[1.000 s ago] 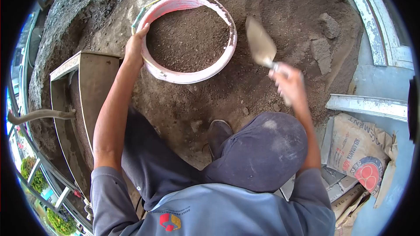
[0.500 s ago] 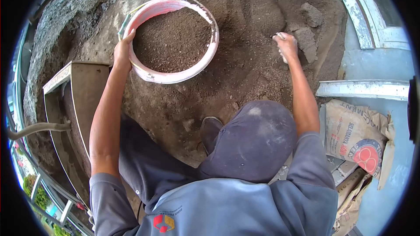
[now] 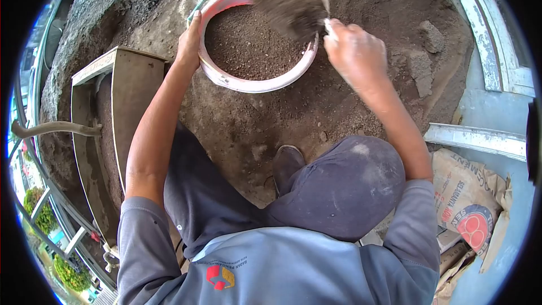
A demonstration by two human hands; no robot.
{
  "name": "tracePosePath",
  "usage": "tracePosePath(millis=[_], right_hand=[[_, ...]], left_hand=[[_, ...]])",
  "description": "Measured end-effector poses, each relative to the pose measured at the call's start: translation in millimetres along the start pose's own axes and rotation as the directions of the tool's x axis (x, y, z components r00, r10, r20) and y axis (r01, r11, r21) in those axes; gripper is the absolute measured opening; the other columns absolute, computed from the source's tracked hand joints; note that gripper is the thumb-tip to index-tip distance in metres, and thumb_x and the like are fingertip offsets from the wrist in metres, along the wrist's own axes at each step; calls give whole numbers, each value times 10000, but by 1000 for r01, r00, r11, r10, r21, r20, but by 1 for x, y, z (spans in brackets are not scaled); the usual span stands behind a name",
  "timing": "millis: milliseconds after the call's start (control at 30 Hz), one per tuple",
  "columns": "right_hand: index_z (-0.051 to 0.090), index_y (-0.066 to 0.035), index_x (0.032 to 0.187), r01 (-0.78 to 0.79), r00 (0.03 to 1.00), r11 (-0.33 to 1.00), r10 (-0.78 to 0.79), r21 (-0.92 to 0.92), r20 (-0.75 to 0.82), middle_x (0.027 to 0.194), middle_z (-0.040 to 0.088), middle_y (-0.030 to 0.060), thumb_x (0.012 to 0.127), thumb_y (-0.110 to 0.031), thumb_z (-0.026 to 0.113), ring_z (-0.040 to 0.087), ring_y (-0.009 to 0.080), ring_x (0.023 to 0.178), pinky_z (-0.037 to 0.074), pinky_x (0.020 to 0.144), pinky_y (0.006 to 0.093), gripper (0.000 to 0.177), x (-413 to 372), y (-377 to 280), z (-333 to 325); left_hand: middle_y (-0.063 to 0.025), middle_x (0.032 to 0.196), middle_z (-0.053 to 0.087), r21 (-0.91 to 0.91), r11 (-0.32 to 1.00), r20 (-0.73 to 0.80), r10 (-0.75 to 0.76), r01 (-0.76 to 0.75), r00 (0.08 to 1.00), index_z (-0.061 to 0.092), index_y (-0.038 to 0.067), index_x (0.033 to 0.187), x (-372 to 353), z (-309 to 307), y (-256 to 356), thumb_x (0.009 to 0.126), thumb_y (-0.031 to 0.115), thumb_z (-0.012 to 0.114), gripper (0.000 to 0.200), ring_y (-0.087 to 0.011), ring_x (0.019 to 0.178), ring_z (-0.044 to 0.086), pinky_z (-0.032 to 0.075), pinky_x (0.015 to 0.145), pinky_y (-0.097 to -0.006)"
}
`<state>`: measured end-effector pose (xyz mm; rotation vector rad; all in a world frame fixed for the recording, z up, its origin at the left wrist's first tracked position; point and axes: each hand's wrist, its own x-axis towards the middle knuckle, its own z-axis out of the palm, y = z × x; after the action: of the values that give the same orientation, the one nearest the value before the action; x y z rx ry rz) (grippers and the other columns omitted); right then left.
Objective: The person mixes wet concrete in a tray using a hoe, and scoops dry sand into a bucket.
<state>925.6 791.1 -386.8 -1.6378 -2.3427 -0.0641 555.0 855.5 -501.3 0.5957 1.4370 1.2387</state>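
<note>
A whitish-pink bucket [image 3: 248, 85] stands on the sandy ground, filled with dark sand [image 3: 248, 45] to a little below its rim. My left hand [image 3: 191, 42] grips the bucket's left rim, near its wire handle. In my right hand [image 3: 358, 53] is a trowel [image 3: 331, 30], held by its pale handle. Its blade is over the bucket's right rim, carrying a blurred heap of sand [image 3: 294, 11]. My fingers hide part of the trowel handle.
A wooden box [image 3: 135, 107] stands at the left. Loose sand and several hard chunks [image 3: 420, 73] lie to the right. A cement bag [image 3: 463, 192] rests beside the right wall, under a white metal ledge [image 3: 477, 138].
My right hand has swung up and left from the ground to the bucket, bringing a trowelful of sand over its rim. My left hand stays on the rim.
</note>
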Motion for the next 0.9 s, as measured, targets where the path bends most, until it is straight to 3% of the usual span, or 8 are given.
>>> tracePosePath(millis=[167,267,433,500,567,700,800,900], right_hand=[[739,-38,1131,-116,976,990,129,83,-176,707,707,122,945,-260,649,684,218,568,553,518,374,303,-27,33,3],[720,-94,1099,-637,768,717,559,282,313,760,687,172,907,-324,683,683,292,674,516,646,449,302,-83,72,10],[732,-46,999,-766,593,616,570,181,569,794,700,196,858,-312,722,701,344,745,518,690,454,301,-196,107,63],[727,-36,980,-721,654,666,562,192,507,837,712,205,847,-329,731,709,362,792,522,717,469,322,-192,136,100],[733,-46,992,-802,590,566,698,193,406,908,722,220,840,-355,731,712,389,869,529,756,486,344,-163,182,145],[740,-63,991,-800,600,569,765,189,234,1017,729,222,845,-374,715,693,416,997,534,816,513,344,-73,246,171],[746,-73,1006,-669,741,728,670,149,51,925,747,190,839,-370,731,727,377,858,546,740,480,341,-50,244,148],[749,-75,1016,-711,684,595,707,375,177,791,736,150,834,-353,749,714,296,673,541,635,429,333,-29,220,98]], left_hand=[[-151,1044,697,167,984,-50,74,-64,996,642,-73,1218,1,-3,1,955,589,624,712,-220,889,680,550,793,-353],[-162,1011,683,191,980,-83,77,-60,994,649,-96,1197,-5,3,4,932,597,646,741,-223,885,654,521,794,-360],[-133,1055,668,389,914,-162,190,-114,968,662,-94,1196,6,-5,-2,919,601,658,748,-199,928,614,499,818,-352],[-127,1074,665,357,929,-143,155,-95,977,668,-83,1200,14,-9,-7,923,603,654,740,-194,931,611,494,814,-339],[-115,1080,667,290,944,-79,186,-156,979,675,-71,1209,8,-4,-4,934,601,644,727,-192,938,614,492,821,-338],[-123,1123,679,477,871,-145,210,-118,967,665,-65,1257,7,-5,0,942,596,640,733,-193,996,623,491,882,-330],[-140,1127,687,393,914,-146,175,-106,974,669,-70,1252,1,-1,2,934,604,649,745,-206,1006,626,490,898,-340],[-144,1092,699,446,892,-189,177,-76,966,687,-64,1222,2,1,1,932,598,656,724,-209,983,633,497,882,-348]])
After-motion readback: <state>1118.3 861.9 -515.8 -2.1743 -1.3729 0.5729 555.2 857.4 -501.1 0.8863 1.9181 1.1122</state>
